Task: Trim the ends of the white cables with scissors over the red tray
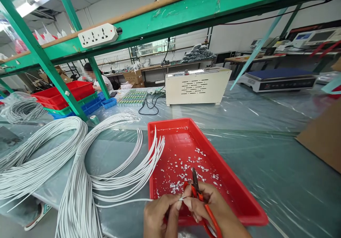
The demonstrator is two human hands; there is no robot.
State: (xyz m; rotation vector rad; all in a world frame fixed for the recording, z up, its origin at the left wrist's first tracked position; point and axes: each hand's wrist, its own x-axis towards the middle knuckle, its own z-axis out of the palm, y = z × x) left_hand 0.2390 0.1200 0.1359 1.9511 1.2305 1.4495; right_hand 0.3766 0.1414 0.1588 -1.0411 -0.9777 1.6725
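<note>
My left hand point(160, 213) pinches the end of a white cable point(125, 202) at the near edge of a red tray point(239, 195). My right hand point(210, 204) is closed around red-handled cutters point(198, 192), whose dark jaws point away over the tray. The fingertips of both hands meet at the cable's end. Several small white insulation scraps point(186, 170) lie scattered in the tray. A large bundle of curved white cables point(80, 160) lies to the left on the plastic-covered table.
A cream machine box point(197, 86) stands behind the tray. Stacked red, green and blue bins point(71, 96) and a grey wire coil point(23, 110) sit far left. A green shelf frame point(48, 67) with a power strip point(98, 35) crosses overhead. Cardboard point(322, 135) lies right. Another person sits far behind.
</note>
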